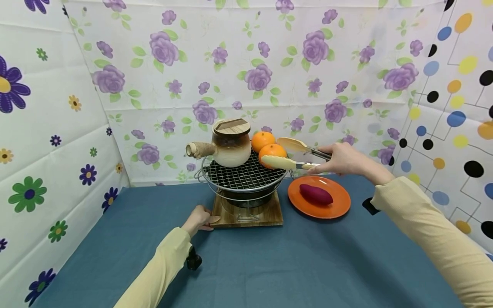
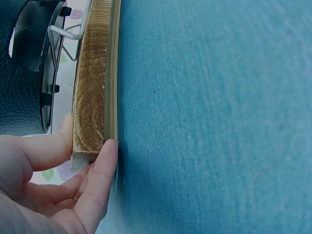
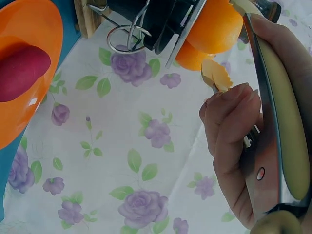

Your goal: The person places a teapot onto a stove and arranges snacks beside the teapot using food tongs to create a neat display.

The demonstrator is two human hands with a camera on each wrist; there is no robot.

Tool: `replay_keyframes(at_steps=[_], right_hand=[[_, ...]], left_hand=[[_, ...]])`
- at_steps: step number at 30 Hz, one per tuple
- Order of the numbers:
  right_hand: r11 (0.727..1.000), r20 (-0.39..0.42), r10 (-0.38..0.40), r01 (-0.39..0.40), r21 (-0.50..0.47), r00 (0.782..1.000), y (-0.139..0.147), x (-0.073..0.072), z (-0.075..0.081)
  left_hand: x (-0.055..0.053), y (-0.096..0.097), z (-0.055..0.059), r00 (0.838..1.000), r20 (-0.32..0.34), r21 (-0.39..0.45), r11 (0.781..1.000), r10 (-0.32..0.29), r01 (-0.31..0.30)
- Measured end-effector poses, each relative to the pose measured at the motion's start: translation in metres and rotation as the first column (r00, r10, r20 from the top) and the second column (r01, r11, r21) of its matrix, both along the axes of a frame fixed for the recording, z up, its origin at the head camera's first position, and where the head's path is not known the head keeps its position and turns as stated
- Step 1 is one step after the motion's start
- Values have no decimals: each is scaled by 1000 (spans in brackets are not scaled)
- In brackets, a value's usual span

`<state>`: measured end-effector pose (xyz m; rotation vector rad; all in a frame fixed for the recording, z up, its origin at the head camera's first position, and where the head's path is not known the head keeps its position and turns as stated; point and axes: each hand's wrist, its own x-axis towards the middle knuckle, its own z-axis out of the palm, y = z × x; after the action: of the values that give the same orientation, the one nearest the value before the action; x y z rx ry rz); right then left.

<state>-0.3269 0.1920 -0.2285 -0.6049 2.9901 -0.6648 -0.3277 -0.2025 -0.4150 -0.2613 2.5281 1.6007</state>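
Right hand point(image 1: 344, 159) grips tongs point(image 1: 282, 162), tips apart near front mandarin orange point(image 1: 272, 150); left hand point(image 1: 198, 218) pinches corner of wooden board point(image 1: 266, 219).

A blue table point(image 1: 269, 265), perhaps cloth-covered, is carrying a board point(image 1: 230, 218). Beside it, a plate point(image 1: 341, 197) is lying flat.

Board point(image 1: 228, 217) grained wood; tongs handle point(image 3: 269, 141) shiny metal.
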Motion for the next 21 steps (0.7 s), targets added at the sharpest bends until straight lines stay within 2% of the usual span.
replay_keyframes(at_steps=[6, 13, 21], right_hand=[[1000, -2, -13, 13, -18, 1000, 2, 3, 0], [998, -45, -15, 12, -67, 999, 6, 4, -3], [994, -80, -22, 14, -110, 997, 16, 5, -8]], left_hand=[[0, 0, -1, 1000, -8, 2, 1000, -7, 7], [3, -1, 1, 999, -31, 17, 999, -30, 31], [4, -1, 2, 1000, -12, 33, 999, -29, 30]])
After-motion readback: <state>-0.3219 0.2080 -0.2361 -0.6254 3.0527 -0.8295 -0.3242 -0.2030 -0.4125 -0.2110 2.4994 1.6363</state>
